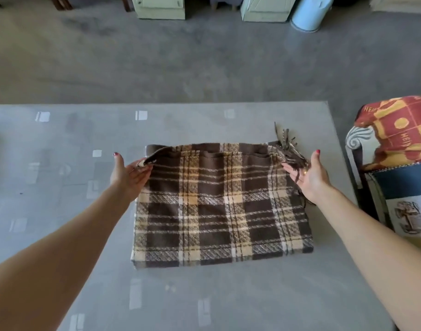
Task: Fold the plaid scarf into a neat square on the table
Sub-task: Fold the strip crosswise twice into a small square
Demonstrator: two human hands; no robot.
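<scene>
A brown, tan and cream plaid scarf (219, 206) lies folded in several layers, roughly rectangular, in the middle of the grey table (61, 163). My left hand (129, 174) is at the scarf's far left corner, fingers pinching the top layer's corner and lifting it slightly. At the far right corner my right hand (308, 175) has its palm turned up with the brown fringe (290, 149) draped over its fingers. Whether the right hand pinches the cloth is unclear. The fringe sticks out past the far right edge.
Right of the table stands a chair with a red and yellow patterned cover (400, 130) and a blue item with a printed sheet (405, 211) below it. Pale green cabinets (159, 7) and a light blue bin (307, 13) stand on the grey floor beyond.
</scene>
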